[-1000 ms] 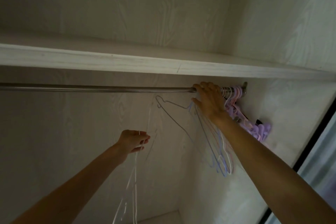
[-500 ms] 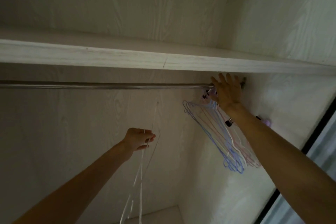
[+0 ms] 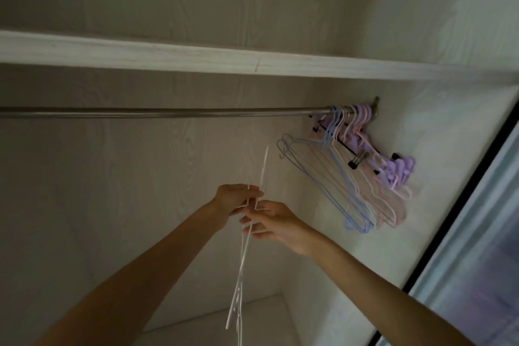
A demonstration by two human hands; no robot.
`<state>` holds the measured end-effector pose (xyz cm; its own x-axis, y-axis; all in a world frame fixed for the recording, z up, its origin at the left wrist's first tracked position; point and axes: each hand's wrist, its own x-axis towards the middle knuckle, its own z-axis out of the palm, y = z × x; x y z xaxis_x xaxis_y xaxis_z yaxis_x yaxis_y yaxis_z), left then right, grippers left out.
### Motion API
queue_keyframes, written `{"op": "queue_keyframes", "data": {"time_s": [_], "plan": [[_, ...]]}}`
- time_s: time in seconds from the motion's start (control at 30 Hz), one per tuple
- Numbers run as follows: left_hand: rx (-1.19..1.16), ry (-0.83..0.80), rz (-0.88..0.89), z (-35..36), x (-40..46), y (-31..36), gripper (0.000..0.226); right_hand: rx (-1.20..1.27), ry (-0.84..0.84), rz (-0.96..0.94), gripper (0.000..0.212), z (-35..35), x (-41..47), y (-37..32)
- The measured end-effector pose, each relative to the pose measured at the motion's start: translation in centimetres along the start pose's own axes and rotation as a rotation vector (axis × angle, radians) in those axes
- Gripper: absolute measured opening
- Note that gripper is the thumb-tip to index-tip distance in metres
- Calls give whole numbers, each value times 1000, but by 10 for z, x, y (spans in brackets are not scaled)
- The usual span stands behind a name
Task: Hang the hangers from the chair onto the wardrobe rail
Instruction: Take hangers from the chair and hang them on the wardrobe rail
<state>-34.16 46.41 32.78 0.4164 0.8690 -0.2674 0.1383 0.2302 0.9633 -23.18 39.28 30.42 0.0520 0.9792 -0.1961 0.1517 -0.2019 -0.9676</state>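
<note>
A metal wardrobe rail [image 3: 168,113] runs across under a white shelf. At its right end hang several thin hangers [image 3: 362,177], blue, pink, white and purple, bunched against the side wall. Below the rail my left hand [image 3: 234,199] grips a bundle of thin white hangers [image 3: 241,270] seen edge-on, their lower ends hanging down. My right hand [image 3: 271,222] is right beside the left, its fingers pinching the same white hangers just under the left hand's grip.
The white shelf [image 3: 252,64] sits just above the rail. The wardrobe's right side wall [image 3: 421,205] is close behind the hung hangers. A dark sliding-door frame [image 3: 460,199] slants along the right. The wardrobe floor [image 3: 252,314] shows below.
My right hand left the hung hangers at the rail's right end and came down to the white hangers in my left hand. The hung bundle now hangs free.
</note>
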Motion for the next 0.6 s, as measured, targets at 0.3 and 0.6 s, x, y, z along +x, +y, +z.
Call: {"op": "queue_keyframes", "data": {"time_s": [0.3, 0.6], "plan": [[-2, 26, 71, -14, -12, 8, 16, -158, 489, -248, 14, -55, -13, -33], [81, 32, 113, -22, -19, 14, 17, -671, 432, -45, 24, -94, 53, -55]]}}
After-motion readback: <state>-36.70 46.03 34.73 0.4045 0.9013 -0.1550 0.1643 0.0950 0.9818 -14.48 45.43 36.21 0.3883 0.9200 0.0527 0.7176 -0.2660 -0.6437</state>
